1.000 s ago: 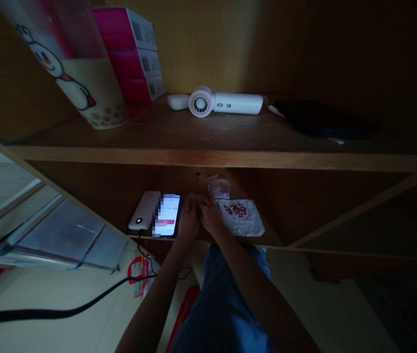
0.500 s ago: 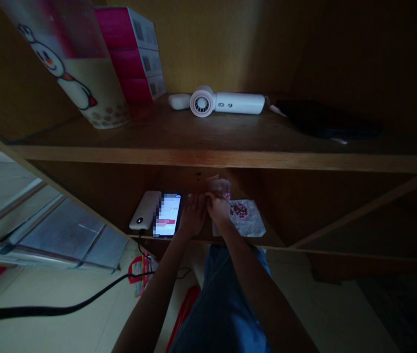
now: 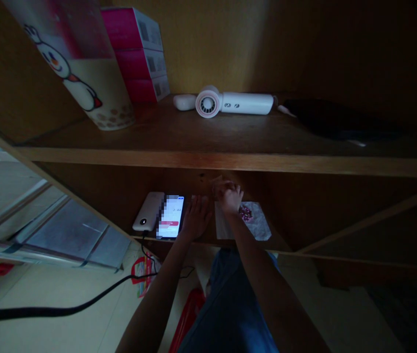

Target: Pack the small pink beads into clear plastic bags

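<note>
Right hand [image 3: 230, 196] ahead of left hand [image 3: 195, 218]

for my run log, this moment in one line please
left hand: beside lit phone | right hand: at back edge of pale sheet, grip unclear | beads: on sheet

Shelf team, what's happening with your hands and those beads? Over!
Left hand palm-down beside lit phone. Right hand near pink beads, grip unclear. Beads clustered on pale sheet. Right arm partly covering sheet.
</note>
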The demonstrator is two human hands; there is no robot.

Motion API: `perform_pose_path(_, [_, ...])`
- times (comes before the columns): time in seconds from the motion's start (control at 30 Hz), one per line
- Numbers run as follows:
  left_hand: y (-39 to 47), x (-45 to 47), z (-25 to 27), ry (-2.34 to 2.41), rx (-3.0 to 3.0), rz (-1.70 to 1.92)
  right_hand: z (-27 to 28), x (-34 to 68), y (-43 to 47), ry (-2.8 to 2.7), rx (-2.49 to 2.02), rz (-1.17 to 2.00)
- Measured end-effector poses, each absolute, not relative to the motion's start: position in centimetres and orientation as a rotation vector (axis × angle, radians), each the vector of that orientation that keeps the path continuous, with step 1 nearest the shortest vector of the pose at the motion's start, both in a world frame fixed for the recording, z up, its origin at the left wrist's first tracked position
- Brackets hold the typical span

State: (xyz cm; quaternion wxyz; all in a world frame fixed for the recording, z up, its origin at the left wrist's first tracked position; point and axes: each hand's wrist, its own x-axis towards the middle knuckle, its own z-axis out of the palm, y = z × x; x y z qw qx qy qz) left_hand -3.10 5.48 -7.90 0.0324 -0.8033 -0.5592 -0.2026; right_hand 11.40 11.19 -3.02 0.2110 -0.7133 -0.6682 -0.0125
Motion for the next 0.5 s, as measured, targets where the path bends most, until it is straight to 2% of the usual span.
perform_pose_path(0.33, [5.6,-3.1,-7.7,-1.713,-2.426,-0.463,-3.7,11.7,11.3,-1.756,-1.699,-0.03])
perform_pose_path(0.5, [5.1,-3.0,-6.7,-1.766,-2.403,-0.59,-2.4,11.8,10.7,-1.546,-1.391,0.152])
